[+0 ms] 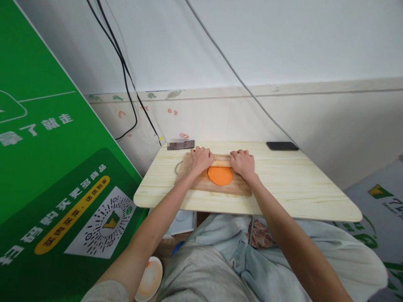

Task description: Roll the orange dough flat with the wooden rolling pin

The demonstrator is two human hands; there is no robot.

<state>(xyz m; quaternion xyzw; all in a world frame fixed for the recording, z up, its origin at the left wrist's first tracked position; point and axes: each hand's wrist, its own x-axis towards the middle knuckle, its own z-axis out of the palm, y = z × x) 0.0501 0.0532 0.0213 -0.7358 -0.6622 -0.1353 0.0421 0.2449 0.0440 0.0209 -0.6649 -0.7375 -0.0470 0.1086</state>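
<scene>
My left hand (201,160) and my right hand (242,162) are closed over the two ends of a wooden rolling pin (222,163). Only its middle shows between them. The pin lies across the far edge of a flat, round sheet of orange dough (220,176). Under the dough is a wooden cutting board (201,183), with a metal loop handle (178,167) on its left side. My fingers curl over the pin's ends, which are hidden.
The board rests on a pale wood-grain table (289,184). A dark phone (282,146) lies at the back right, a dark flat object (189,144), partly blurred, at the back left. A green sign (63,167) stands left. A stained bowl (150,278) sits below. Cables (124,63) hang by the wall.
</scene>
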